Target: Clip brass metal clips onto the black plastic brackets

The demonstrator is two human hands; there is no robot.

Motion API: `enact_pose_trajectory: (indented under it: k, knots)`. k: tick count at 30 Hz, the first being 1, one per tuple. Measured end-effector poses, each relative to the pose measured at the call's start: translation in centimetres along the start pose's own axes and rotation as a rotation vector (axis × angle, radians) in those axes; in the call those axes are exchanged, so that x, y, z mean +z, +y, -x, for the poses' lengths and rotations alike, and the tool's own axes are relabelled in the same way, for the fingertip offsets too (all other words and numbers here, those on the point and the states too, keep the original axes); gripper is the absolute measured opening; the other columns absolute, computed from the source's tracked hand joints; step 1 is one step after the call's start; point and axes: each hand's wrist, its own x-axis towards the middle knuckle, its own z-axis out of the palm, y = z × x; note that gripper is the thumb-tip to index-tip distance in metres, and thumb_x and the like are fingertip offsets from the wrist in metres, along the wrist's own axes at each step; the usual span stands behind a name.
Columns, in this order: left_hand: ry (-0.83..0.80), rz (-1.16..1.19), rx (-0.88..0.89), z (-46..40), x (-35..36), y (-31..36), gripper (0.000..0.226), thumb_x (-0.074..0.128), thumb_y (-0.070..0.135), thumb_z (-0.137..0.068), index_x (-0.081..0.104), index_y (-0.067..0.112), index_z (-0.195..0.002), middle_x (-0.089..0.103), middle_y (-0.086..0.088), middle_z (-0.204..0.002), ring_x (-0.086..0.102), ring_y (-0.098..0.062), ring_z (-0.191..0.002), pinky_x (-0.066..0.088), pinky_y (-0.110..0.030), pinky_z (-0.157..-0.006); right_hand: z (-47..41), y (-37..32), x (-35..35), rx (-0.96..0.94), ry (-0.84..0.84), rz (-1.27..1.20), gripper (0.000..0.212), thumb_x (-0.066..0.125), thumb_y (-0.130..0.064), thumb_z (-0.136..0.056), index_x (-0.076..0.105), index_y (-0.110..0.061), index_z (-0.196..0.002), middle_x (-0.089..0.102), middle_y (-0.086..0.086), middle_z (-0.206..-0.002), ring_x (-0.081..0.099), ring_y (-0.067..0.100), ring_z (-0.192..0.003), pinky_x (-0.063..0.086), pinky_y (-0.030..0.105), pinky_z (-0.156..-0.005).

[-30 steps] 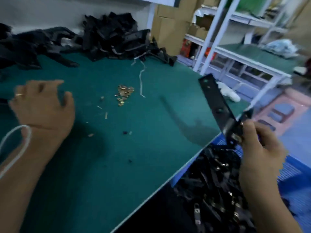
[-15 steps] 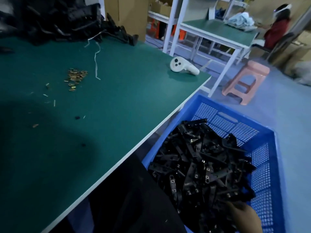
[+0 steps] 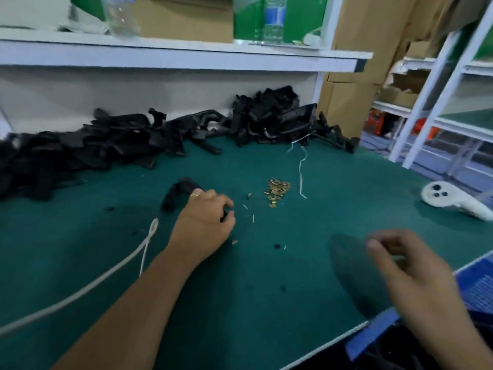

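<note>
**benchrat:** Brass clips [image 3: 277, 190] are sitting in a little loose heap out in the middle of the green tabletop [image 3: 266, 276], closer to the back edge than the front. The left hand [image 3: 204, 225] is curled round a black plastic bracket [image 3: 179, 194]; one end pokes out past the knuckles toward the back-left, and a bit of black shows under the fingertips too. The right hand [image 3: 410, 271] hangs over the front-right corner, motion-blurred. Fingers look loosely bent, but honestly I can't tell whether it's carrying anything.

**clipfiend:** So this is the fetch-a-clip bit, I'd guess. Bracket's in hand, clip isn't on it yet as far as I can see.

**benchrat:** That's my read. If it were me, I'd bring the right hand over to the heap and pinch one clip off the edge of it, not dig into the middle, since they probably snag on each other. And I'd turn the bracket so the mounting end faces the right hand before pushing the clip on.

**clipfiend:** Watch the stray bits [image 3: 249, 212] scattered between the left hand and the heap. Some look like odd clips or scraps, too small to tell. Big bracket pile [image 3: 269, 118] along the back edge is well apart, so no rush there.

**benchrat:** White cord [image 3: 145, 244] lies by the left wrist. Could drag.
</note>
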Motion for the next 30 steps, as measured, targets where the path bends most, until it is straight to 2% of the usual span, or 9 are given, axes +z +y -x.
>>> enact_pose_trajectory:
  k: [1,4,7,10,15,19,20,23,30]
  knots:
    - [-0.002,0.032,0.046,0.1,-0.1,0.1,0.018,0.061,0.029,-0.094,0.073,0.028,-0.108,0.05,0.015,-0.078,0.046,-0.014,-0.101,0.048,-0.03,-0.088,-1.2,-1.6,2.3,-0.072,-0.134,0.018,0.006,0.068,-0.036,-0.094,0.069,-0.03,-0.093,0.071,-0.02,-0.094,0.065,-0.006,-0.091,0.044,0.003,-0.077]
    - [0.022,0.08,0.105,0.3,-0.2,0.1,0.019,0.059,0.032,-0.091,0.074,0.032,-0.103,0.053,0.013,-0.072,0.047,-0.01,-0.09,0.047,-0.033,-0.09,-4.3,-3.3,9.5,-0.294,-0.387,0.021,0.008,0.065,-0.012,-0.101,0.07,-0.017,-0.102,0.068,-0.011,-0.099,0.063,0.004,-0.095,0.047,0.018,-0.087]
    - [0.129,-0.072,0.023,-0.4,-0.1,-0.2,0.023,0.057,0.049,-0.087,0.071,0.038,-0.101,0.055,0.017,-0.091,0.05,-0.015,-0.104,0.036,-0.04,-0.105,-7.7,-3.2,14.4,-0.529,-0.406,0.035,0.009,0.065,-0.01,-0.101,0.071,-0.013,-0.108,0.066,-0.007,-0.101,0.06,0.006,-0.095,0.044,0.013,-0.089]
    - [0.114,-0.239,-0.182,-1.4,0.5,-0.6,0.049,0.062,0.065,-0.082,0.059,0.036,-0.122,0.044,0.007,-0.12,0.041,-0.022,-0.121,0.034,-0.043,-0.108,-11.3,-3.0,17.9,-0.57,-0.462,0.049,0.016,0.071,-0.018,-0.097,0.071,-0.015,-0.113,0.06,-0.007,-0.102,0.055,0.005,-0.093,0.04,0.011,-0.087]
    - [0.164,-0.206,-0.244,-1.6,1.0,-1.4,0.061,0.065,0.019,-0.082,0.046,0.015,-0.139,0.038,-0.007,-0.138,0.048,-0.029,-0.117,0.042,-0.035,-0.095,-15.0,-2.9,21.3,-0.549,-0.64,0.042,0.01,0.078,-0.009,-0.091,0.077,-0.017,-0.097,0.066,-0.004,-0.093,0.059,0.007,-0.082,0.045,0.023,-0.077]
    - [0.107,-0.052,-0.293,-1.9,0.7,-1.8,0.096,0.068,0.0,-0.073,0.026,0.024,-0.155,0.03,0.0,-0.148,0.05,-0.019,-0.096,0.038,-0.025,-0.075,-16.2,-1.6,21.9,-0.353,-0.46,-0.233,0.013,0.082,-0.01,-0.087,0.076,-0.019,-0.095,0.073,-0.005,-0.086,0.067,0.006,-0.079,0.053,0.015,-0.076]
    - [0.062,-0.046,-0.293,-2.1,0.7,-1.7,0.097,0.066,-0.001,-0.074,0.023,0.024,-0.157,0.037,0.001,-0.147,0.051,-0.018,-0.099,0.039,-0.026,-0.078,-16.4,-1.3,21.9,-0.27,-0.426,-0.347,0.013,0.081,-0.008,-0.088,0.076,-0.017,-0.096,0.075,-0.003,-0.085,0.07,0.01,-0.078,0.055,0.017,-0.076]
    - [-0.032,-0.124,-0.236,-2.3,0.5,-1.5,0.082,0.056,0.0,-0.078,0.037,0.023,-0.155,0.053,0.002,-0.143,0.057,-0.02,-0.117,0.032,-0.033,-0.118,-17.0,-0.8,21.4,-0.134,-0.39,-0.568,0.014,0.076,0.001,-0.091,0.074,-0.005,-0.104,0.077,0.008,-0.091,0.076,0.022,-0.083,0.062,0.029,-0.08]
    - [0.028,-0.103,-0.178,-1.5,0.4,-0.8,0.062,0.053,0.004,-0.082,0.061,0.037,-0.133,0.07,0.014,-0.11,0.065,-0.015,-0.108,0.022,-0.048,-0.122,-15.8,-2.5,21.9,-0.206,-0.48,-0.63,0.017,0.076,0.003,-0.09,0.074,-0.006,-0.105,0.079,0.002,-0.093,0.075,0.016,-0.091,0.057,0.022,-0.083]
